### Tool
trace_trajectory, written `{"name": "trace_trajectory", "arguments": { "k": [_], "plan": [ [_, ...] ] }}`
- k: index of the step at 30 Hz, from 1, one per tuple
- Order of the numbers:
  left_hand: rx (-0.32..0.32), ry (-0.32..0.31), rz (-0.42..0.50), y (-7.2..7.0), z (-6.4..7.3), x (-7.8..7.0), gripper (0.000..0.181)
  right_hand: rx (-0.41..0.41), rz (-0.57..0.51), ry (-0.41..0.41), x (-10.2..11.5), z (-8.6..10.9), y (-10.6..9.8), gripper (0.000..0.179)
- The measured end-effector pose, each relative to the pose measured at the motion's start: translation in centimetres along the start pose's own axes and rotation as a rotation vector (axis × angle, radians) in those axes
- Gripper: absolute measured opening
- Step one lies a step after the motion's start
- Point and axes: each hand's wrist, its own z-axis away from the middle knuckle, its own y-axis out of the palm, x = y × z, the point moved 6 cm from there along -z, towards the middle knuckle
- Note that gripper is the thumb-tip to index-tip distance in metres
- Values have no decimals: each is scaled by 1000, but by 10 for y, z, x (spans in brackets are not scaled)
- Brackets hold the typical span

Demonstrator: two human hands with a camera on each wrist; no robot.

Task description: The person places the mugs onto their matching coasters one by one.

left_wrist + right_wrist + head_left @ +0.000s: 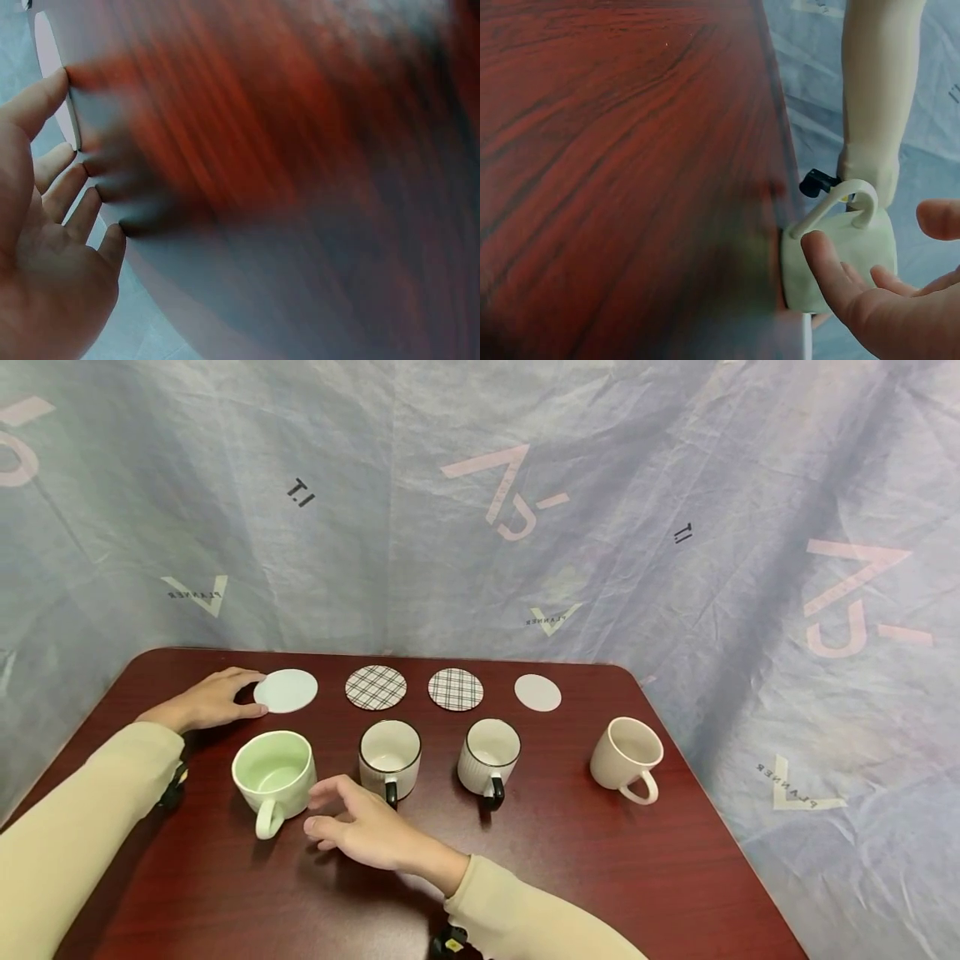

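At the far left my left hand (213,697) rests at a round pale coaster (287,691), thumb and fingertips spread along its near-side edge. The left wrist view shows the thumb overlapping the coaster (51,52) and the other fingers reaching down to the tabletop. In front of that coaster stands a pale green mug (273,768), upright, its handle toward me. My right hand (367,827) hovers just right of this mug, fingers loosely bent and apart, holding nothing. The right wrist view has its fingertips overlapping the green mug (847,259).
Two white ribbed mugs with black handles, the left mug (390,752) and right mug (489,756), stand mid-table. A cream mug (626,752) is farther right. Behind them lie a plaid coaster (376,687), another plaid coaster (455,689) and a white coaster (537,692). A grey curtain (390,510) hangs behind.
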Motion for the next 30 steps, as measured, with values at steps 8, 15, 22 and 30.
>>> {"name": "trace_trajectory", "arguments": {
  "k": [8,15,22,30],
  "plan": [
    [6,8,25,-3,0,-6,74,5,-186,35,-5,-7,13,35],
    [17,0,34,5,5,1,76,13,-260,62,-12,-10,31,30],
    [20,-3,47,4,5,0,77,2,-266,85,-15,-12,37,30],
    [-5,9,57,2,2,-1,74,-16,-228,59,-12,-15,36,28]
  ]
}}
